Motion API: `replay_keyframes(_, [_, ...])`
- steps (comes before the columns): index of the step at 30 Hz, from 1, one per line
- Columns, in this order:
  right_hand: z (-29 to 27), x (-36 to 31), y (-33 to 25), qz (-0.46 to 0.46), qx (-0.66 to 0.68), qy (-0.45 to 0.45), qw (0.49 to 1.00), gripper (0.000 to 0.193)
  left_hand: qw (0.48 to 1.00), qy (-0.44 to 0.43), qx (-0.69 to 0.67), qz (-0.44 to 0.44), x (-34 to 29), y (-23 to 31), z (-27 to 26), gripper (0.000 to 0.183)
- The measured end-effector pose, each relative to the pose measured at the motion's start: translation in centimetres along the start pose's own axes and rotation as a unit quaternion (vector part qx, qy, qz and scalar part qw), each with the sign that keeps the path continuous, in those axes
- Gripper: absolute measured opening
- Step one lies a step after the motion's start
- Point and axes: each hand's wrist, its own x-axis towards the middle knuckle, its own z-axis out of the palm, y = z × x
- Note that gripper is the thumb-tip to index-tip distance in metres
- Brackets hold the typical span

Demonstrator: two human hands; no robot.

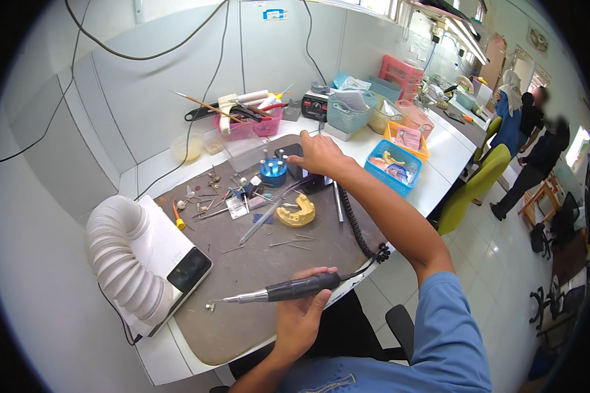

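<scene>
My left hand [301, 318] is closed around a black and silver rotary handpiece [288, 289] that points left just above the grey work mat [262, 262]. Its coiled black cable [357, 226] runs up the mat's right side. My right hand [318, 156] reaches far forward and rests, fingers spread, on a black box [308, 182] at the back of the mat. A blue round bur holder [273, 171] stands just left of that hand. A yellow dental cast [297, 214] lies on the mat between my two hands.
A white ribbed suction hose [115, 262] and its white unit [170, 252] sit at the left. Loose burs and small tools litter the mat. Pink [249, 124], teal [349, 111], blue [392, 167] and orange [406, 139] baskets line the back. A green chair [478, 180] and standing people [531, 131] are at the right.
</scene>
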Motion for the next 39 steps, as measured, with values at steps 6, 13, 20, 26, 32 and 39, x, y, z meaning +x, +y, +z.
replay_keyframes(6, [1.1, 1.7, -0.6, -0.004, -0.063, -0.048, 0.997, 0.073, 0.999, -0.033, -0.009, -0.010, -0.1, 0.0, -0.3, 0.035])
replay_keyframes(13, [0.0, 1.3, 0.1, -0.012, -0.068, -0.102, 0.992, 0.088, 0.999, -0.044, -0.007, -0.022, 0.0, 0.0, -0.3, 0.036])
replay_keyframes(20, [-1.8, 3.8, 1.8, 0.041, 0.038, 0.024, 0.998, 0.097, 0.998, -0.061, 0.000, -0.025, 0.1, -0.2, -0.4, 0.037])
replay_keyframes(26, [-6.2, 10.1, 0.0, 0.017, 0.068, 0.171, 0.983, 0.108, 0.994, -0.086, 0.063, -0.031, 0.1, -0.3, -0.8, 0.038])
replay_keyframes(32, [-6.1, 16.6, -2.0, -0.197, 0.087, 0.082, 0.973, 0.107, 0.996, -0.056, 0.037, -0.051, -0.3, 0.1, -0.3, 0.036])
replay_keyframes(39, [-3.9, 21.2, -3.6, -0.260, 0.066, -0.003, 0.963, 0.107, 0.996, -0.061, 0.058, -0.004, -0.3, -0.2, -0.4, 0.035])
